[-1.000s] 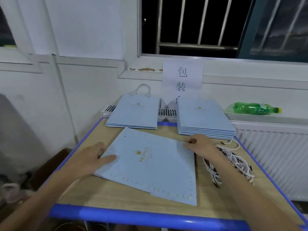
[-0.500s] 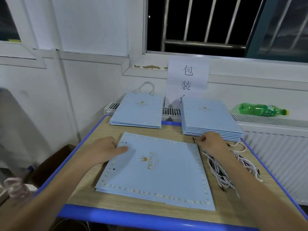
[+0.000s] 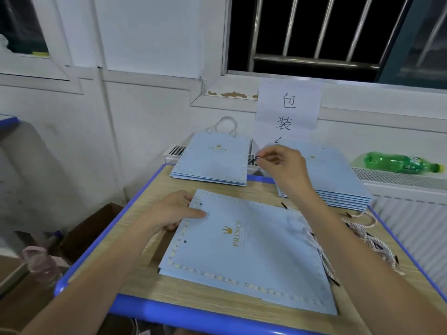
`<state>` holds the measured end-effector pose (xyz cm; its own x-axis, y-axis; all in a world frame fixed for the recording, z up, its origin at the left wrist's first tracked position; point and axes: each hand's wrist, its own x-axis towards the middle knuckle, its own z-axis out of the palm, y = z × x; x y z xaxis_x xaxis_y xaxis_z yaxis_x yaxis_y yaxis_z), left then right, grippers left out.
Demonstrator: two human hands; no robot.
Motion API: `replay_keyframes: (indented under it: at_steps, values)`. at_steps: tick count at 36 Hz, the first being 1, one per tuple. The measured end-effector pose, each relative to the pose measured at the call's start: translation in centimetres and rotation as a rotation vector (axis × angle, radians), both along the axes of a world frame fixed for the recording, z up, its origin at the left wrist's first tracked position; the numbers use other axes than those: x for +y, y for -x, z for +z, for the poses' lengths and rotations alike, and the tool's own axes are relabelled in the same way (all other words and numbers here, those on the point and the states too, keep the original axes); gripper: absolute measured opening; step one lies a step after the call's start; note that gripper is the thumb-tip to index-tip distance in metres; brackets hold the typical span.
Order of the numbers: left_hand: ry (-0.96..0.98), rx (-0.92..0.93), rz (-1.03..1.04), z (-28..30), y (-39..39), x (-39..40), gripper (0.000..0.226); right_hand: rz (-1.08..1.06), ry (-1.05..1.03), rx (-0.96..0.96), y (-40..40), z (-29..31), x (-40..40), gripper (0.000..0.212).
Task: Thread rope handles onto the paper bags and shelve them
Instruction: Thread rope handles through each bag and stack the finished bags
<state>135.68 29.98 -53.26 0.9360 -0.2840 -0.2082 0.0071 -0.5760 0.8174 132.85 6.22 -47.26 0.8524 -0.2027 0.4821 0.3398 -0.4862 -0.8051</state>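
Flat matte pale-blue paper bag [image 3: 246, 252] lies at bench [image 3: 154, 279] centre. Left hand [image 3: 173, 212], at 9 o'clock, pinches its corner. Right hand [image 3: 281, 165], raised at 12 o'clock, fingers pinching black-tipped twisted rope [image 3: 324, 259].

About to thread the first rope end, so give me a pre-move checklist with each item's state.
1. Bag flat on the table: ok.
2. Left hand holding the bag's edge next to the holes: ok.
3. Both holes along that edge uncovered: ok.
4. Rope tip pinched in the right hand: ok.
5. Rope free of the rope pile: cannot tell.
6. Tip lined up with a hole: not ok, it is raised far from them.
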Motion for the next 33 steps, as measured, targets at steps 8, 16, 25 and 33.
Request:
replay_keyframes:
  at_steps: [8, 16, 25, 33]
  values:
    - [0.040, -0.004, 0.020, -0.5, -0.3, -0.1, 0.045, 0.151, 0.226, 0.152, -2.4, -5.1, 6.1, 0.008]
    - [0.061, -0.003, 0.038, -0.8, -0.3, 0.0, 0.059, 0.138, 0.184, 0.146, -2.7, -8.4, 7.4, 0.004]
    - [0.100, -0.054, 0.032, -0.9, -0.2, -0.3, 0.042, 0.142, 0.204, 0.085, -2.6, -8.7, 7.8, 0.006]
    - [0.202, -0.004, 0.064, -1.0, -0.4, 0.0, 0.005, 0.152, 0.323, 0.080, -2.4, -9.0, 8.0, 0.012]
